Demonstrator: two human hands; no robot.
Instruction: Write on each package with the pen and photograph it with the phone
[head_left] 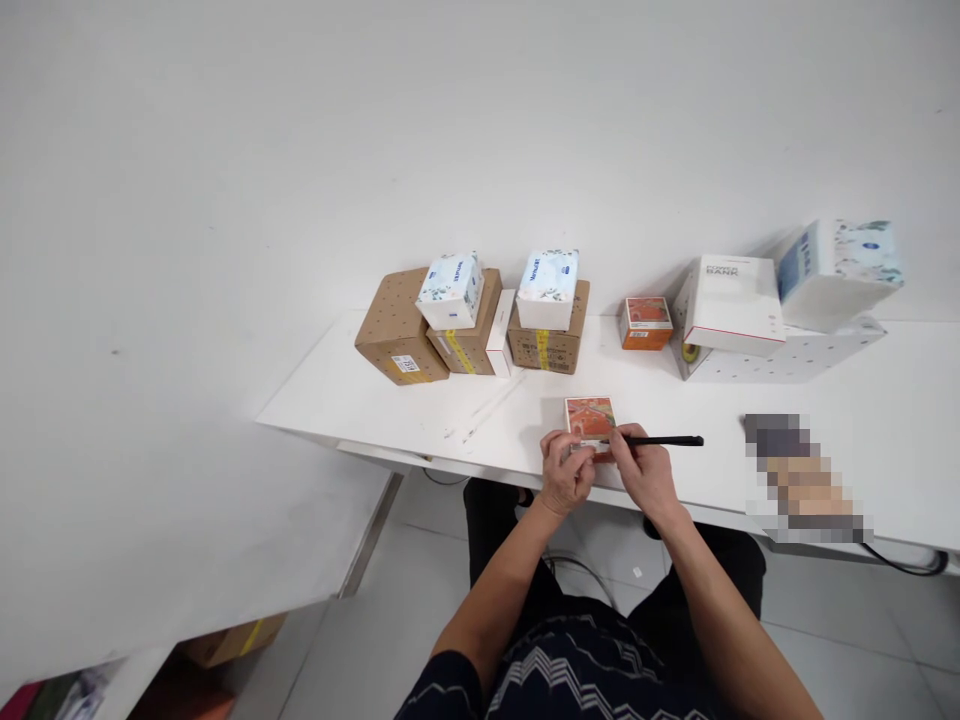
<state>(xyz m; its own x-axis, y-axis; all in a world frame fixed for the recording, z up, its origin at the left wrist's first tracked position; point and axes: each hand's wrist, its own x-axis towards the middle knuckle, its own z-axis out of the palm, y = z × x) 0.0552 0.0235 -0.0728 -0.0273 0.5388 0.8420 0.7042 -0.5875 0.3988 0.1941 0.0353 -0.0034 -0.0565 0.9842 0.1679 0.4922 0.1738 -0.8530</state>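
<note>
"POWER BANK" on the white box (733,303)

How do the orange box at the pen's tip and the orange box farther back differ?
The left grip partly covers the front box; no grip touches the back box. The front box lies near the front edge of the table; the back box stands nearer the wall. Both have orange printed tops.

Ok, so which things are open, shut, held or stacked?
Near orange box, looks shut, held in left hand
Black pen, held in right hand
Far orange box, looks shut
Left tissue pack, on middle cardboard box
Middle tissue pack, on right cardboard box
Right tissue pack, on dotted box
Power bank box, looks shut, on dotted box
</note>
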